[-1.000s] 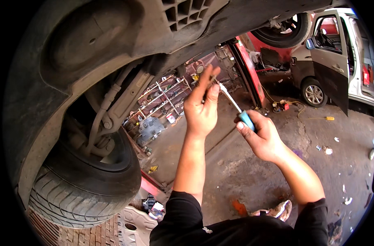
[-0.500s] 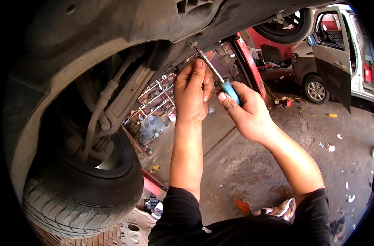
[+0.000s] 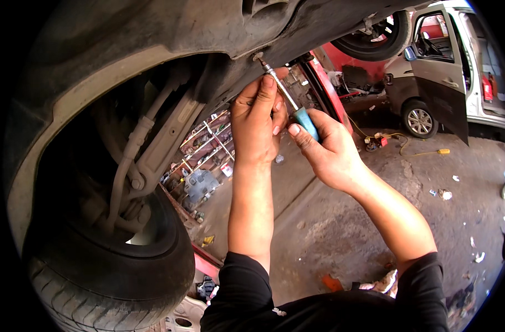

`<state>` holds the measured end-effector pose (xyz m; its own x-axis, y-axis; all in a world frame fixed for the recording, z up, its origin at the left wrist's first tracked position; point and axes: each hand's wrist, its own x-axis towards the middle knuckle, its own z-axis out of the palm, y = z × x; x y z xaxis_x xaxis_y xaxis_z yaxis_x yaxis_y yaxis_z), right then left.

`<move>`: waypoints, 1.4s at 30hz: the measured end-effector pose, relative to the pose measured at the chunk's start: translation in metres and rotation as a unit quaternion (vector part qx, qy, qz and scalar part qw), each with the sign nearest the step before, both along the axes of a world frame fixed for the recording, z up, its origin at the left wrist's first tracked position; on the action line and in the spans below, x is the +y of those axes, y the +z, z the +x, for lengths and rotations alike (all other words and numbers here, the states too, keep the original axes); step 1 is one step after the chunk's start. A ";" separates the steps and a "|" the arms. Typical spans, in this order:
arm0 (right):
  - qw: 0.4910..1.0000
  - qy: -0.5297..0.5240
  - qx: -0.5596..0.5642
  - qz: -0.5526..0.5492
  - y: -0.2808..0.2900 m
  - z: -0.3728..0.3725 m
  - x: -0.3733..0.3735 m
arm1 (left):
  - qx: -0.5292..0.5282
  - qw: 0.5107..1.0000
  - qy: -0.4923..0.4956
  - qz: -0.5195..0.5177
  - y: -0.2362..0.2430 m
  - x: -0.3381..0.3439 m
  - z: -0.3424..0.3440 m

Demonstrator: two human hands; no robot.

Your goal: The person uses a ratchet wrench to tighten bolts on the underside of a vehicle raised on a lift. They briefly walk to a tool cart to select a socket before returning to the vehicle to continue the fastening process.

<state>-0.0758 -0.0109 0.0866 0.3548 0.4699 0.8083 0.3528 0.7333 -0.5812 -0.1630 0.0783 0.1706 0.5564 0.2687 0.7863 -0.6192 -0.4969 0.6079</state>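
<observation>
- Driver (image 3: 287,95): slim, shiny metal shaft, smooth blue handle (image 3: 306,123); it slants up toward a dull, scuffed underside panel (image 3: 208,27), a small round fastener (image 3: 258,56) at its tip (whether that touches the panel, I cannot tell).
- Right hand (image 3: 332,155): curled around the handle.
- Left hand (image 3: 258,120): thumb and fingers pinch the shaft near its tip.
- Black shirt (image 3: 247,296): white mark (image 3: 278,311), too small to read.
</observation>
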 end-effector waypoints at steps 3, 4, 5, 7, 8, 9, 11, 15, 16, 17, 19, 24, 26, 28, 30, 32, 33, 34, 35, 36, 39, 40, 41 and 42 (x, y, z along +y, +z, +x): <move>0.994 0.111 0.021 0.001 0.001 0.000 0.004 | 0.008 1.000 -0.001 -0.002 0.005 -0.001 -0.001; 0.972 0.230 0.051 -0.021 0.003 0.004 0.003 | 0.007 1.000 -0.013 -0.009 0.007 -0.003 -0.001; 0.935 0.344 0.080 -0.042 0.004 0.007 0.002 | 0.012 0.999 -0.025 -0.029 0.008 -0.007 -0.001; 0.749 0.641 0.161 -0.048 0.000 0.011 0.002 | 0.024 0.996 -0.051 -0.071 0.011 -0.015 -0.001; 0.767 0.613 0.187 -0.046 0.000 0.010 -0.001 | 0.017 0.996 -0.063 -0.062 0.013 -0.008 0.003; 0.782 0.584 0.213 -0.045 0.002 0.007 -0.003 | 0.007 0.997 -0.049 -0.050 0.013 -0.003 0.006; 0.970 0.173 0.169 -0.025 -0.006 -0.001 0.008 | -0.011 0.999 -0.023 -0.027 0.012 0.004 0.012; 0.926 -0.308 -0.051 0.212 -0.027 -0.009 0.023 | -0.046 0.997 0.002 -0.067 0.011 0.002 0.017; 0.959 -0.216 0.014 0.185 -0.029 -0.009 0.026 | -0.037 0.997 -0.008 -0.071 0.009 0.004 0.017; 0.977 -0.119 0.078 0.157 -0.030 -0.009 0.030 | -0.012 0.997 -0.038 -0.071 0.010 0.003 0.015; 0.928 0.272 0.240 0.089 -0.024 -0.005 0.023 | 0.036 0.992 -0.094 -0.074 0.009 0.003 0.009; 0.908 0.313 0.261 0.102 -0.025 -0.013 0.026 | 0.042 0.998 -0.030 -0.034 0.008 0.011 0.008; 0.967 -0.146 0.062 0.197 -0.034 -0.011 0.039 | 0.038 0.998 -0.042 -0.033 0.009 0.010 0.012; 0.943 -0.251 0.034 0.217 -0.031 -0.016 0.023 | 0.042 0.997 -0.044 -0.040 0.007 0.002 0.015; 0.982 -0.035 0.101 0.157 -0.027 -0.016 0.009 | 0.040 0.996 -0.055 -0.059 0.006 -0.001 0.014; 0.864 0.412 0.282 0.059 -0.026 -0.020 0.000 | 0.068 0.996 -0.038 -0.052 0.005 0.001 0.003; 0.717 0.622 0.313 0.043 -0.033 -0.002 0.010 | 0.077 0.990 -0.106 -0.041 -0.001 0.015 0.008; 0.709 0.633 0.310 0.035 -0.035 0.001 0.018 | 0.082 0.991 -0.105 -0.019 -0.003 0.021 0.004; 0.679 0.657 0.326 0.024 -0.036 0.000 0.027 | 0.066 0.994 -0.079 -0.036 -0.004 0.021 0.005; 0.746 0.580 0.328 0.004 -0.031 -0.010 0.024 | 0.055 0.997 -0.047 -0.035 -0.004 0.026 0.002; 0.960 -0.138 0.083 0.231 -0.031 -0.031 0.035 | 0.033 0.999 -0.004 -0.015 0.002 0.026 -0.007; 0.950 -0.219 0.015 0.223 -0.032 -0.029 0.036 | 0.006 1.000 -0.011 -0.019 0.000 0.026 -0.005; 0.931 -0.294 -0.051 0.211 -0.033 -0.025 0.035 | 0.001 1.000 -0.004 -0.019 -0.002 0.028 -0.004; 0.951 -0.248 -0.036 0.179 -0.033 -0.023 0.034 | 0.001 1.000 -0.009 -0.012 -0.003 0.026 -0.002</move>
<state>-0.0993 0.0230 0.0531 0.3988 -0.0506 0.9156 0.7363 0.6129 -0.2868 -0.1645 0.1039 0.1675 0.5624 0.2774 0.7790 -0.6268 -0.4714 0.6204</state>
